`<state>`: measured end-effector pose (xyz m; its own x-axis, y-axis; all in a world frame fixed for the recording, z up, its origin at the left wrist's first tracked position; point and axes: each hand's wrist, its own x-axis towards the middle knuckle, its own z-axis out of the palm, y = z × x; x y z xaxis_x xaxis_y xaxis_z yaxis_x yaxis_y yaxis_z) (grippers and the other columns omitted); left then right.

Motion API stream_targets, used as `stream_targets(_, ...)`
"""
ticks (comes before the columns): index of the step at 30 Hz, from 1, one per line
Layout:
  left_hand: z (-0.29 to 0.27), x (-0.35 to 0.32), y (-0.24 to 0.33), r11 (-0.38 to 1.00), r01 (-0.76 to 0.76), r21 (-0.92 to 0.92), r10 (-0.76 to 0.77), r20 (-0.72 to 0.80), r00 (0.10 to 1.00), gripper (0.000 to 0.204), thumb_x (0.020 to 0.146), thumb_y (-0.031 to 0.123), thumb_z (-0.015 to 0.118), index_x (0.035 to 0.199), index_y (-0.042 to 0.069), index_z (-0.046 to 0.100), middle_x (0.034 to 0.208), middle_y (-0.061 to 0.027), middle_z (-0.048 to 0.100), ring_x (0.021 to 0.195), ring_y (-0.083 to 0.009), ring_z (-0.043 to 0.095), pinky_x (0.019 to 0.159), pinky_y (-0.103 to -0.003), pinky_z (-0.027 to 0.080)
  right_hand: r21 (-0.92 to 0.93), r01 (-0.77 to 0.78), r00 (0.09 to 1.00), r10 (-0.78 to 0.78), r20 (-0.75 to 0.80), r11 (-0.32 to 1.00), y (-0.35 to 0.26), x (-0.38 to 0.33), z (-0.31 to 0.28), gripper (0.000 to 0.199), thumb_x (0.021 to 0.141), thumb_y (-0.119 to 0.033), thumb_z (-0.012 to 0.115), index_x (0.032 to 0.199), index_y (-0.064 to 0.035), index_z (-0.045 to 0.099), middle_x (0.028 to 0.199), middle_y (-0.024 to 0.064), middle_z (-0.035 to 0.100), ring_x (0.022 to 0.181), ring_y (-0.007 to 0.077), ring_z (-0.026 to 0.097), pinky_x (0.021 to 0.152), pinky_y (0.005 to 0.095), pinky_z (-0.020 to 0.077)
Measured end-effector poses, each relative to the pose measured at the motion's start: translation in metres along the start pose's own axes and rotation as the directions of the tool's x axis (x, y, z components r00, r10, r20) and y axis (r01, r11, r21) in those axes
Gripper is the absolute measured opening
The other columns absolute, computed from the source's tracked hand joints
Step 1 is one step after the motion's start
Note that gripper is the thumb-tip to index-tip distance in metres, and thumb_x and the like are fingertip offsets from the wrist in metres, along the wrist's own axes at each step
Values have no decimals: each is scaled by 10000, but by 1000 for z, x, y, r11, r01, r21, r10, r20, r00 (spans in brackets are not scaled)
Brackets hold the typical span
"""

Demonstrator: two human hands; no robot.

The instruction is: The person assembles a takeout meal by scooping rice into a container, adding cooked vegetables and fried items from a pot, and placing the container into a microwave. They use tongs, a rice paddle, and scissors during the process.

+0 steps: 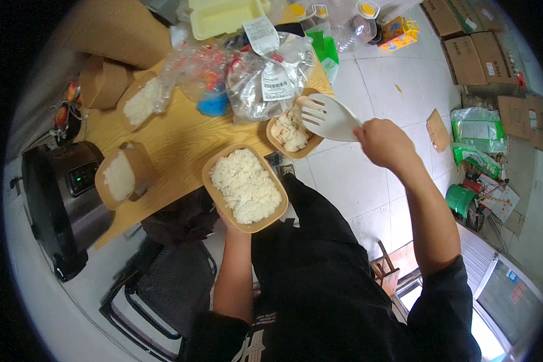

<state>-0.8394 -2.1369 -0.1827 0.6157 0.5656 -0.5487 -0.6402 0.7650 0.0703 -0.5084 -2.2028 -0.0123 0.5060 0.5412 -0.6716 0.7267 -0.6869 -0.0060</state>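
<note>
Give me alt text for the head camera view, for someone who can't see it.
Seen from above, a person's left hand holds up a brown paper tray of white rice while the right hand holds a white slotted rice paddle over a second tray on a wooden table, beside a black rice cooker.

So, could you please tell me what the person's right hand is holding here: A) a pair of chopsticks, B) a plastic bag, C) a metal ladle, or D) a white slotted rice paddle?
D: the right hand grips the handle of a white slotted rice paddle, held over the brown container of rice at the edge of the wooden table.
</note>
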Motion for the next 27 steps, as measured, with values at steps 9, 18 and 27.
stream_targets(9, -46, 55, -14, 1000, -22, -12, 21, -51, 998, 823, 945, 714, 415, 1507, 112, 416, 1490, -195, 482, 1272, -403, 549, 1040, -596, 461, 47, 19, 999, -21, 39, 999, -34, 39, 33, 362, 1034, -288, 488, 1014, -16, 727, 948, 201, 728, 874, 399, 703, 771, 488, 567)
stream_targets(18, -17, 47, -10, 984, -175, -32, 174, -27, 984, 758, 988, 669, 404, 1506, 117, 416, 1526, -114, 476, 1358, -324, 506, 1103, -518, 457, -61, 10, 1000, -8, 27, 998, -17, 33, -1, 356, 1032, -261, 497, 976, 3, 728, 923, 213, 725, 866, 390, 704, 789, 480, 558)
stream_targets(27, -37, 61, -3, 971, -163, 175, 181, -88, 980, 820, 958, 729, 399, 1516, 129, 408, 1556, -117, 443, 1386, -323, 481, 1112, -528, 445, 119, 70, 981, -90, 174, 990, -26, 59, 45, 386, 1029, -288, 495, 976, 26, 712, 979, 226, 716, 914, 410, 687, 803, 486, 549)
